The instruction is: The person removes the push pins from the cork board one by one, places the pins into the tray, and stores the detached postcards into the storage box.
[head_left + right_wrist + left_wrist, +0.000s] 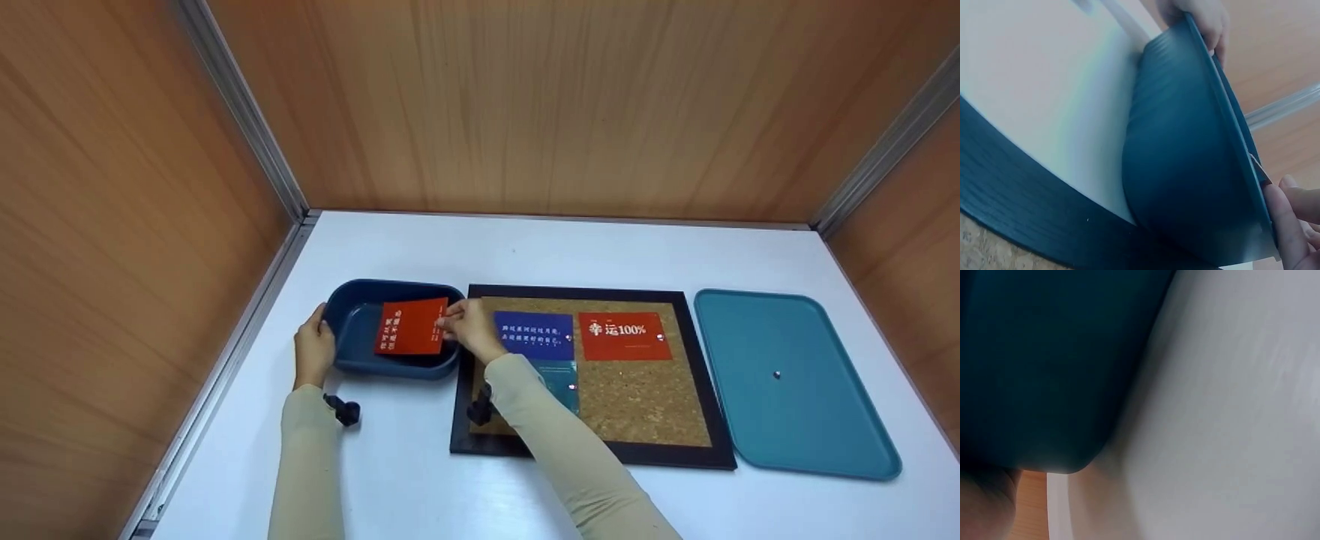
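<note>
My left hand grips the left rim of a dark blue plastic basin, its thumb over the edge. My right hand is at the basin's right side and pinches the right edge of a red card with white writing. That card lies over the basin's inside. The right wrist view has the basin's outer wall and my right fingers at its rim. Up close in the left wrist view is the basin's dark side, with part of my left hand at the corner.
Right of the basin lies a black-framed cork board. Pinned on it are a blue card, another red card and a teal card, partly behind my right arm. A teal tray holds one small pin.
</note>
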`<state>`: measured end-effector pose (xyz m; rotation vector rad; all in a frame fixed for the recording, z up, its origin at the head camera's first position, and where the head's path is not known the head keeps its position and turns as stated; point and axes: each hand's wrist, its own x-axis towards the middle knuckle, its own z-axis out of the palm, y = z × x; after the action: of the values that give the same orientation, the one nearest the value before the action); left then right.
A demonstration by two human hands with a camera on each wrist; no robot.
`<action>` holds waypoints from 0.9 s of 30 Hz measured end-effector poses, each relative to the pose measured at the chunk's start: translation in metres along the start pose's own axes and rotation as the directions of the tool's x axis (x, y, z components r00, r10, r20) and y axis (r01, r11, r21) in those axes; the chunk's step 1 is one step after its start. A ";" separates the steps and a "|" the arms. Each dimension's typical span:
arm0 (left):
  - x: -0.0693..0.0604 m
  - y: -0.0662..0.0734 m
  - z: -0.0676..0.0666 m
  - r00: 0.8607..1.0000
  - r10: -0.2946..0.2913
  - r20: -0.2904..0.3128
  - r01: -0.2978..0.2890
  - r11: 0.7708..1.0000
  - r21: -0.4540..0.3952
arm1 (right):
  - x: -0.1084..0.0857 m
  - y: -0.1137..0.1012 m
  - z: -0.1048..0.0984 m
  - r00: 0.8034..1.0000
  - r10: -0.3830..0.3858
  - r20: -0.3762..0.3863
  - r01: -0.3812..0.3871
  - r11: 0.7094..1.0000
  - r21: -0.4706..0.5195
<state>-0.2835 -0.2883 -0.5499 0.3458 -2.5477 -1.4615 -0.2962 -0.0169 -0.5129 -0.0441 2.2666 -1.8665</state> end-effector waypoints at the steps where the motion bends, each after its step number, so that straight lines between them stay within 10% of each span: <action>1: 0.000 0.000 0.000 1.000 -0.002 0.000 0.002 1.000 -0.002 | 0.000 0.000 0.001 1.000 -0.003 0.001 0.003 1.000 -0.007; 27: 0.001 -0.002 0.000 1.000 -0.007 0.007 0.007 1.000 -0.004 | -0.001 -0.001 0.003 0.995 -0.092 0.033 0.097 0.974 -0.205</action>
<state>-0.2843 -0.2894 -0.5512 0.3498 -2.5514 -1.4718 -0.2949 -0.0194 -0.5126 -0.2073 2.4733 -1.6548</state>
